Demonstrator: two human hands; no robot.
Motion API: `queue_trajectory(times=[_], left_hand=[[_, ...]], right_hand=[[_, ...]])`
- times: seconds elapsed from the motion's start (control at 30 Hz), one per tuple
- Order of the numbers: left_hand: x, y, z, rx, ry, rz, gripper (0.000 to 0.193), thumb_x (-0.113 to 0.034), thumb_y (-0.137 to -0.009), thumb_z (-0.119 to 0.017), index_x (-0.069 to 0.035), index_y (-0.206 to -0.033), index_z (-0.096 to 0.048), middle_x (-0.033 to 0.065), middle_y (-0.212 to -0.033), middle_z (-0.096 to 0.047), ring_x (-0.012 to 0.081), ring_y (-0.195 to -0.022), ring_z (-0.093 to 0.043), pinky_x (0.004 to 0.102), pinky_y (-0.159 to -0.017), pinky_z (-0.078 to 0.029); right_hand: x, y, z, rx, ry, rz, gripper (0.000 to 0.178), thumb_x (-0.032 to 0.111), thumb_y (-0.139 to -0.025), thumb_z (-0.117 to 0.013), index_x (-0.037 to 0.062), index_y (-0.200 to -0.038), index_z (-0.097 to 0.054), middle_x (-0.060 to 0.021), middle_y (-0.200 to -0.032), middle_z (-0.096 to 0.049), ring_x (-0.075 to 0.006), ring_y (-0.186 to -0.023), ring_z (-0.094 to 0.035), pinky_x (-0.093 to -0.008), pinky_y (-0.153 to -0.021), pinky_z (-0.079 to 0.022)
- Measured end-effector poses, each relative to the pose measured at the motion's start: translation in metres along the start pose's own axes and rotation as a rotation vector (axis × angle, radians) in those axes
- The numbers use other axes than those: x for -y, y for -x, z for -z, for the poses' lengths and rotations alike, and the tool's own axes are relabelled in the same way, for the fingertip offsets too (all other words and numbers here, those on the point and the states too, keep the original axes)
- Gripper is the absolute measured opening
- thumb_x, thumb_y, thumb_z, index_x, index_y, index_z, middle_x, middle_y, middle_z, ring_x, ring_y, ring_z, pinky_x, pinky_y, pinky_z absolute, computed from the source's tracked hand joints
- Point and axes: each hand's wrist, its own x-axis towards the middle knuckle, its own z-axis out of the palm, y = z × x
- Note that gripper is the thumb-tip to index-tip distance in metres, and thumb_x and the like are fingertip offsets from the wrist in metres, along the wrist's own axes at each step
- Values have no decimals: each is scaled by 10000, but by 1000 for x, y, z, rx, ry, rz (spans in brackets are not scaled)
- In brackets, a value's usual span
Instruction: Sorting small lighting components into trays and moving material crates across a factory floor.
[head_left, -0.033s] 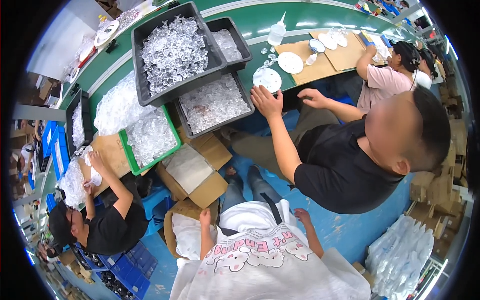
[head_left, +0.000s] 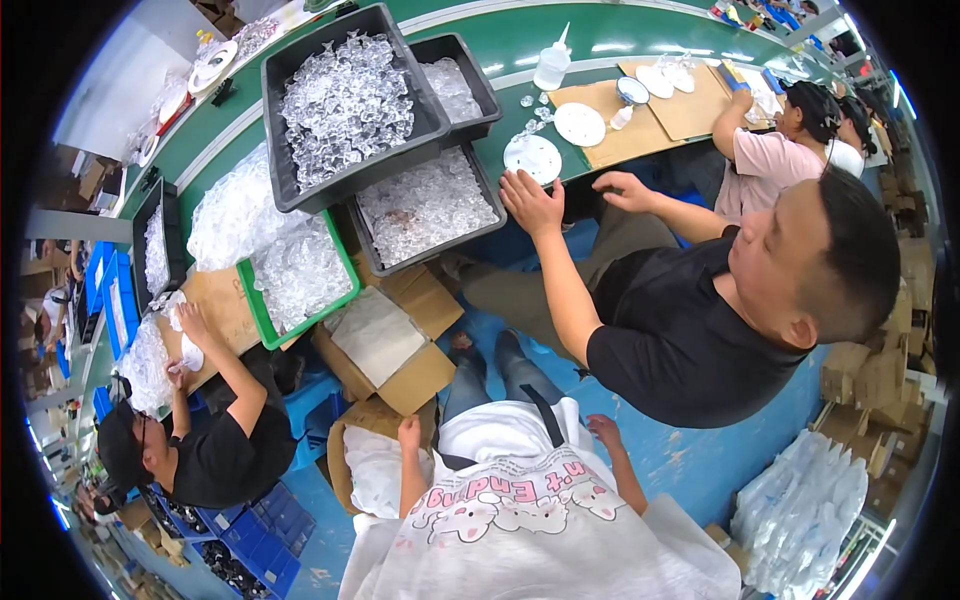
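Note:
My left hand (head_left: 409, 432) hangs at my side with its fingers curled in and nothing showing in it. Nearest to it is an open cardboard box (head_left: 341, 470) lined with white plastic (head_left: 375, 470). On my other side my right hand (head_left: 604, 428) hangs low over the blue floor, fingers loosely curled, also with nothing visible in it. In front of my legs stands another open cardboard box (head_left: 428, 378) with a pale plastic sheet (head_left: 376, 335) inside. Neither hand touches the bench.
Dark bins (head_left: 440, 135) of clear plastic pieces (head_left: 350, 110) are stacked on the green bench (head_left: 510, 60), beside a green-rimmed tray (head_left: 352, 292). A co-worker in black (head_left: 690, 340) sits close on the right, hands near a white disc (head_left: 533, 158). Another co-worker (head_left: 230, 455) works at left.

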Motion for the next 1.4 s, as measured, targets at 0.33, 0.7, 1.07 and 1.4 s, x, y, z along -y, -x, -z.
queue_trajectory(times=[0.33,0.7,1.07,1.4], left_hand=[[-57,5,-21,-48,142,13,234,-159,-718,-449,7,-861,-531,28,-689,-530,89,-595,-454,217,-548,-378],[-55,5,-24,-12,31,31,226,-183,-727,-454,-36,-867,-553,109,-794,-569,179,-755,-528,256,-678,-394],[-47,-28,-4,28,43,-14,232,-174,-736,-451,-1,-862,-541,32,-684,-529,103,-641,-470,225,-582,-375],[-82,-41,2,97,-60,30,239,-182,-723,-444,-23,-868,-548,141,-810,-562,200,-787,-532,262,-701,-392]], right_hand=[[-14,-23,30,38,-34,-37,173,187,-701,-486,120,-839,-568,-16,-669,-566,-79,-565,-531,-190,-404,-342],[-4,-12,24,-14,14,-50,174,205,-696,-494,113,-820,-574,-11,-633,-555,-78,-538,-521,-192,-394,-344],[26,-3,-6,-26,50,-114,226,217,-677,-482,112,-856,-573,-33,-727,-574,-101,-635,-543,-214,-512,-400],[20,11,-19,-38,41,-111,219,179,-678,-459,120,-853,-577,-21,-689,-555,-102,-610,-528,-218,-514,-404]])
